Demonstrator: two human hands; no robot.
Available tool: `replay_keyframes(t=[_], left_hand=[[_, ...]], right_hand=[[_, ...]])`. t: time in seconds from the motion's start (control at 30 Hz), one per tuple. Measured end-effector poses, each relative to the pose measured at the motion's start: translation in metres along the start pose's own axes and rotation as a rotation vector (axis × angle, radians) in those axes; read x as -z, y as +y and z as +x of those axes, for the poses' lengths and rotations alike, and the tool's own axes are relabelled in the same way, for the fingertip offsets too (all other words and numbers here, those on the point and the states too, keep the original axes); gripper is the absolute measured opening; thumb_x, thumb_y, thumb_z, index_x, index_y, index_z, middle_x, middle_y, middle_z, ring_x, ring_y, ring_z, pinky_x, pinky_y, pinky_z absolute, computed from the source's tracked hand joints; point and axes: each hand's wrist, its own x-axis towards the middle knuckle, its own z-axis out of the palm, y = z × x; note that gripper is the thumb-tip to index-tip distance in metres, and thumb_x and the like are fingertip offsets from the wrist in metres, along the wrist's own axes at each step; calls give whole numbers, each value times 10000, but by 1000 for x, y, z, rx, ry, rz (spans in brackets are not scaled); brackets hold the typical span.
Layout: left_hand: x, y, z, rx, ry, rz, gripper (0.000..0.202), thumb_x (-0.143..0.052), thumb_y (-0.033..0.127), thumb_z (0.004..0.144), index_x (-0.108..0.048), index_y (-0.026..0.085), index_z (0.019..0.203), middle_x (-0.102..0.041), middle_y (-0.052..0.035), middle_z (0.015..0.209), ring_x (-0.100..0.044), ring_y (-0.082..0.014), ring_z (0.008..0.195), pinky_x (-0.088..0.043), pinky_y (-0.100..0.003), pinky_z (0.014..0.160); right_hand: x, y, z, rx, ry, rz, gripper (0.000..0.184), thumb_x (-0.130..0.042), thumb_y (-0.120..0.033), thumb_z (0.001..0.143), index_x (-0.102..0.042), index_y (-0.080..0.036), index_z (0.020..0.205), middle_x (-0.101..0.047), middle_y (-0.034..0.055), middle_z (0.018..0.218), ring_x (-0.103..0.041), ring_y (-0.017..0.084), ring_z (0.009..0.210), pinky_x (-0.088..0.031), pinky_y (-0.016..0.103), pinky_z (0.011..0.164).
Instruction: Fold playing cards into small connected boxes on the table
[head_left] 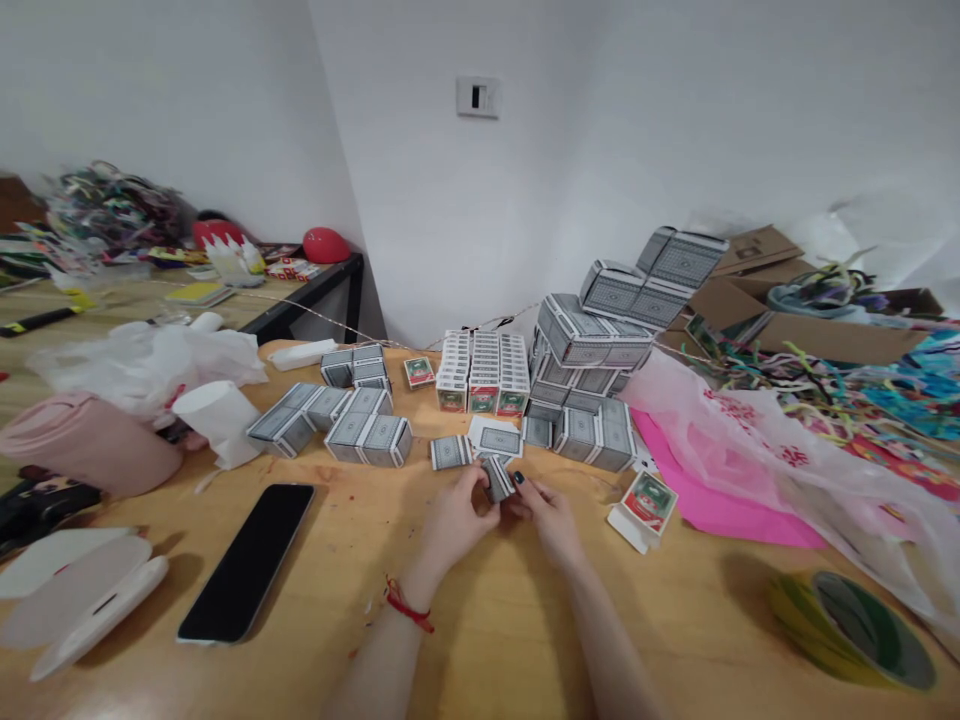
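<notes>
Between my two hands is a small piece of folded grey-backed playing cards (497, 479). My left hand (456, 520) pinches its left side with thumb and fingers. My right hand (549, 512), with a dark-painted thumbnail, closes on its right edge; some of its fingers are hidden. Just beyond, a folded card piece (451, 452) lies beside a loose flat playing card (501, 441). Card cubes (369, 438) joined in groups sit to the left. A taller stack of card cubes (592, 332) rises at the right, its upper blocks tilted.
Several rows of card boxes (483, 372) stand behind my hands. An opened card box (648, 503) lies at the right, near pink paper (720, 495) and a roll of tape (851, 630). A phone (249, 562) lies left, near a white roll (219, 422).
</notes>
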Motion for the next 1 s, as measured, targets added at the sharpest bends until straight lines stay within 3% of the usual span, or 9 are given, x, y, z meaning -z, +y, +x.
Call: replay_keyframes(t=[0.1,0.23,0.5,0.9,1.0], left_hand=[[0,-1,0,-28,-39,114,203,-568,140,680,-515,212,862,-623,-41,1044,-602,-187,879,-444,-282,735],[0,-3,0,-63,-47,166,255,-556,95,673,-513,223,890,-549,-56,1217,-580,-212,984,-442,-294,782],[-2,-1,-2,-161,-60,117,283,-528,78,667,-515,226,908,-536,-36,1239,-573,-189,1011,-448,-286,804],[-7,-11,2,-182,-53,-94,272,-519,29,629,-511,201,839,-550,-60,1216,-556,-190,1051,-443,-326,873],[-13,-16,4,-174,-48,-190,374,-520,4,613,-517,190,938,-562,-82,1193,-546,-196,1074,-435,-343,904]], right_hand=[[-2,1,0,-39,-42,-63,371,-654,-480,682,-689,-112,711,-644,65,666,-593,171,625,-487,336,675],[-3,-1,-1,-41,-67,-95,392,-661,-512,651,-675,-120,659,-633,49,652,-585,162,607,-483,308,635],[-2,-1,0,-85,-80,-92,403,-659,-543,623,-644,-142,656,-593,23,626,-546,154,565,-495,298,549],[1,1,2,-84,-105,-102,391,-629,-551,648,-642,-161,665,-594,15,623,-560,155,549,-507,318,582],[4,4,3,-79,-115,-120,405,-613,-571,649,-618,-166,648,-602,21,635,-568,165,562,-505,327,595]])
